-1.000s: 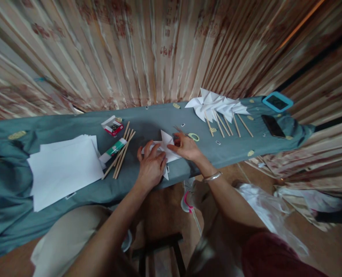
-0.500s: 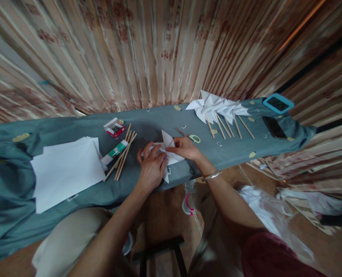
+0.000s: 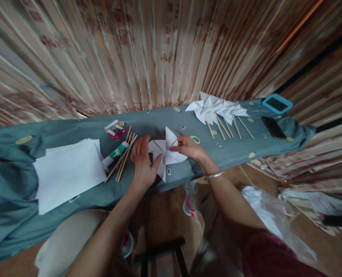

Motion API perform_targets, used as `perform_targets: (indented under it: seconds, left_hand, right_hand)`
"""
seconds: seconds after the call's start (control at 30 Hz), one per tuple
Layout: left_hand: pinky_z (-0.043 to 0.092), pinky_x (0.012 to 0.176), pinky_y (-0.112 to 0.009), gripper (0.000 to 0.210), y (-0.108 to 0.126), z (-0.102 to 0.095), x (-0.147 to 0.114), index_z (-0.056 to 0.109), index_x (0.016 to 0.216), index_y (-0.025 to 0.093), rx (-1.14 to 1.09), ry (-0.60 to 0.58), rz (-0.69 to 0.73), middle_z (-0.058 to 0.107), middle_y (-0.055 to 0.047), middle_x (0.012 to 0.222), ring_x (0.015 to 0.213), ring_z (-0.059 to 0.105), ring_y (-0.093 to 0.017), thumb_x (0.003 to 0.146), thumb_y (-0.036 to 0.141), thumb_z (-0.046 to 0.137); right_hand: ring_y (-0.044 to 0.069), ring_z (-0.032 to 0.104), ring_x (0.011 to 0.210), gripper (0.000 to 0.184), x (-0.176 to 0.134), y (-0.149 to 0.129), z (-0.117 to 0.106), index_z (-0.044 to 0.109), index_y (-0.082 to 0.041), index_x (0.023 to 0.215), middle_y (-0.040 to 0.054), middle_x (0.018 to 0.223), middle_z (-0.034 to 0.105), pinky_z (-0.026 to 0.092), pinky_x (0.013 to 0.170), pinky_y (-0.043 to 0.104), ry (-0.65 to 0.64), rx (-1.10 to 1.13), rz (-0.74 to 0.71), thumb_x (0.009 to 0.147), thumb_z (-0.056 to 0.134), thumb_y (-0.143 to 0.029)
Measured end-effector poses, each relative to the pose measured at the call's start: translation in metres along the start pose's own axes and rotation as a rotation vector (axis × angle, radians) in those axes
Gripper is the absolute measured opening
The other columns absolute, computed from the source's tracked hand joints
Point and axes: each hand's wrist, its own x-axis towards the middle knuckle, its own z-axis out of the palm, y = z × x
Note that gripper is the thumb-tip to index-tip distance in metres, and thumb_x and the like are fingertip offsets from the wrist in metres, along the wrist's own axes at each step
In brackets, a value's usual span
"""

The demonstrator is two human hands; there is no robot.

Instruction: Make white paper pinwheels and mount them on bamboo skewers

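A white paper pinwheel point(image 3: 168, 157) with pointed blades lies in front of me on the green cloth. My right hand point(image 3: 190, 147) pinches it near the centre and right blade, with thumb and fingers closed on the paper. On its left side is my left hand point(image 3: 144, 161), its thumb spread away from the fingers at the edge of the left blades. Whether those fingertips touch the paper is hard to see. Behind my right hand lie scissors point(image 3: 194, 139) with light green handles, partly covered.
At left lie a stack of white paper point(image 3: 70, 173), a green-and-white glue tube point(image 3: 116, 153), several wooden sticks point(image 3: 123, 163) and an open red box point(image 3: 115, 130). Finished paper pinwheels on sticks point(image 3: 217, 109), a black phone point(image 3: 274, 127) and a blue-framed device point(image 3: 277, 103) are at right.
My left hand has lifted off the pinwheel's middle and shifted left, its thumb opening out. More of the pinwheel's centre shows. My right hand keeps its pinch.
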Motion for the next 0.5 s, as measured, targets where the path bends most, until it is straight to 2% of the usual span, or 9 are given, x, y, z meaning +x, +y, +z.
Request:
perform_targets:
  seconds: [0.1,0.23,0.3,0.43,0.5]
  left_hand:
    - [0.027,0.113,-0.050,0.083,-0.005,0.000,0.003,0.029,0.144,0.019,-0.286,0.094,-0.187,0.038,-0.018,0.148,0.138,0.035,-0.030,0.074,0.035,0.070]
    - [0.044,0.102,-0.041,0.092,-0.009,0.007,0.003,0.021,0.146,0.024,-0.787,0.047,-0.564,0.050,-0.015,0.140,0.123,0.055,-0.026,0.070,0.032,0.073]
    - [0.047,0.100,-0.038,0.091,-0.010,0.009,0.002,0.020,0.146,0.025,-0.842,0.023,-0.620,0.047,-0.015,0.143,0.124,0.054,-0.025,0.072,0.033,0.072]
    - [0.047,0.101,-0.037,0.084,-0.008,0.001,0.002,0.016,0.146,0.030,-0.801,0.040,-0.631,0.031,-0.013,0.155,0.135,0.044,-0.025,0.078,0.030,0.066]
    - [0.048,0.100,-0.036,0.083,-0.003,-0.006,0.002,0.019,0.145,0.029,-0.901,0.072,-0.683,0.033,-0.013,0.153,0.132,0.048,-0.024,0.077,0.027,0.067]
  right_hand:
    - [0.012,0.058,0.051,0.021,-0.003,-0.009,-0.006,0.063,-0.017,0.066,-0.0014,0.061,0.068,0.045,0.049,0.023,-0.055,0.216,0.099,0.057,0.080,-0.024]
    - [0.011,0.058,0.051,0.029,-0.009,-0.022,-0.006,0.066,-0.016,0.070,-0.0021,0.063,0.069,0.045,0.050,0.023,-0.053,0.371,0.115,0.050,0.084,-0.025]
    - [0.012,0.059,0.052,0.030,-0.011,-0.027,-0.003,0.067,-0.016,0.071,-0.0024,0.063,0.070,0.045,0.051,0.023,-0.065,0.404,0.113,0.048,0.084,-0.025]
    - [0.011,0.058,0.051,0.032,-0.012,-0.033,0.002,0.067,-0.016,0.071,-0.0031,0.062,0.069,0.044,0.050,0.022,-0.051,0.419,0.114,0.047,0.085,-0.026]
    - [0.011,0.058,0.051,0.034,-0.012,-0.036,0.004,0.067,-0.017,0.071,-0.0031,0.063,0.069,0.044,0.050,0.022,-0.031,0.428,0.105,0.046,0.086,-0.028]
